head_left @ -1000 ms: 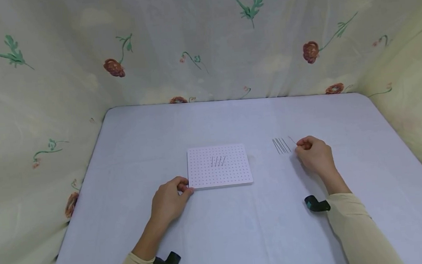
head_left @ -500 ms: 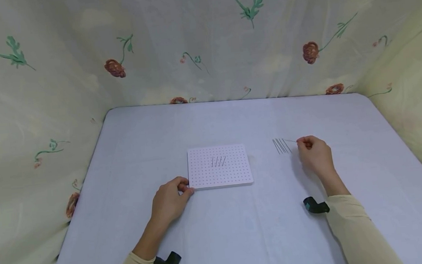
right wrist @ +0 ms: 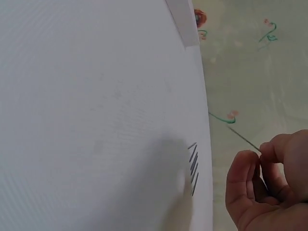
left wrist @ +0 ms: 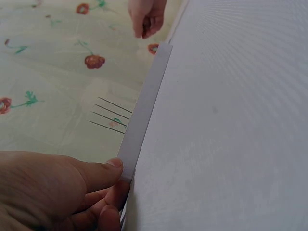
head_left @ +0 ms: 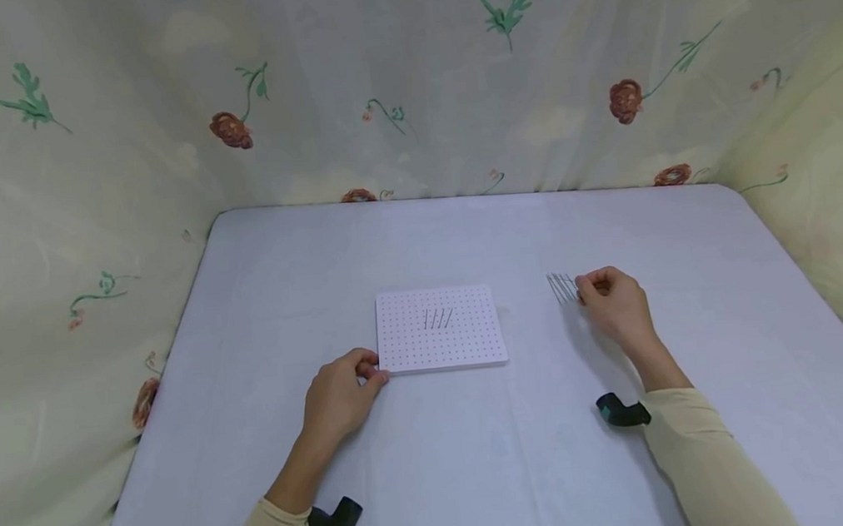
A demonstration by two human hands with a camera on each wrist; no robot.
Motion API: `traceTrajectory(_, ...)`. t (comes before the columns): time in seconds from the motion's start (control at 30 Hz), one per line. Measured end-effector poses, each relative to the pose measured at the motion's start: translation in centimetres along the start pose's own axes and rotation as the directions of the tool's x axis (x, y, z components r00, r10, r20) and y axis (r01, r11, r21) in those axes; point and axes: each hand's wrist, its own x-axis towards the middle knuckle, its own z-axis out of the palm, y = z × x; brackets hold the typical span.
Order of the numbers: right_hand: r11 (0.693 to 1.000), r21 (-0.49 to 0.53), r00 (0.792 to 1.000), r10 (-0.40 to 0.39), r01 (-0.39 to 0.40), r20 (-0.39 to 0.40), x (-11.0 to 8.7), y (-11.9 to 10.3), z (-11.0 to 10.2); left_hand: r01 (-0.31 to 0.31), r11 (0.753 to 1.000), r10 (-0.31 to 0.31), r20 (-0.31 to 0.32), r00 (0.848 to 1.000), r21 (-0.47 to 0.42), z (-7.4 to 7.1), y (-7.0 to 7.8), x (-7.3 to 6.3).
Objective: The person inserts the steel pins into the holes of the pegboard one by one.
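Note:
A white pegboard (head_left: 474, 344) with rows of small holes lies mid-table. Several thin metal pins (head_left: 437, 319) stand in it in a row, leaning slightly; the left wrist view shows these upright pins (left wrist: 109, 116) too. My left hand (head_left: 337, 397) grips the board's near left corner between thumb and fingers. To the right of the board, my right hand (head_left: 613, 305) pinches one thin pin (right wrist: 244, 139) between thumb and forefinger, raised above the cloth. Just left of that hand, several loose pins (head_left: 559, 288) lie side by side on the table, partly hidden by the fingers.
A white cloth covers the table (head_left: 440, 478). Flowered curtains (head_left: 405, 80) hang behind it and along both sides. Each wrist carries a black camera mount, the left mount (head_left: 335, 521) and the right mount (head_left: 623, 411), close above the cloth.
My right hand has moved a little left with the pin, closer over the loose pins, and the pin has turned in its fingers. The left hand and the board have stayed put.

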Motion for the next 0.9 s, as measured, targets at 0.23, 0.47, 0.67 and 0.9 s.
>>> traceTrajectory(0.23,0.999,0.043,1.0,0.013,-0.013,0.005,-0.2,-0.3,0.2,-0.008,1.0,0.008,-0.005,1.0,0.007,-0.1,0.0,0.1)
traceTrajectory(0.47,0.997,0.079,1.0,-0.012,0.011,0.011,-0.3,-0.3,0.8,0.008,1.0,-0.008,-0.001,1.0,0.002,-0.1,0.1,0.0)
traceTrajectory(0.67,0.99,0.132,0.999,-0.043,0.042,0.002,-0.3,-0.6,1.3,0.003,1.0,-0.003,-0.003,1.0,0.007,0.0,0.0,0.0)
traceTrajectory(0.9,0.987,0.151,0.998,-0.06,0.059,0.004,-0.4,-1.2,1.9,0.001,1.0,-0.001,-0.007,1.0,0.011,0.1,-0.1,0.0)
